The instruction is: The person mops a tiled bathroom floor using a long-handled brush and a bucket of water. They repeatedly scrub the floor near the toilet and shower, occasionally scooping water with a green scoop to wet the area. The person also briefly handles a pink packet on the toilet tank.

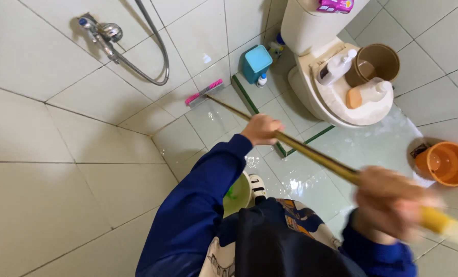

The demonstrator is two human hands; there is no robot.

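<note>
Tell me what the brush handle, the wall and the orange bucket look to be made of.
Brush handle: probably wood or bamboo, a plain brown-yellow stick with a matte look, gripped by the left hand and right hand.
Wall: glazed ceramic tile, glossy, with grout lines.
Orange bucket: likely plastic, smooth and evenly coloured.

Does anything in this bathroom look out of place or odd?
Mildly: two bottles and a sponge lie on the closed toilet lid, and the floor looks wet. Both hands hold the long brush.

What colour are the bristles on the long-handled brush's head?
Pink, on the brush head against the wall's base; the head view shows it clearly.
</note>
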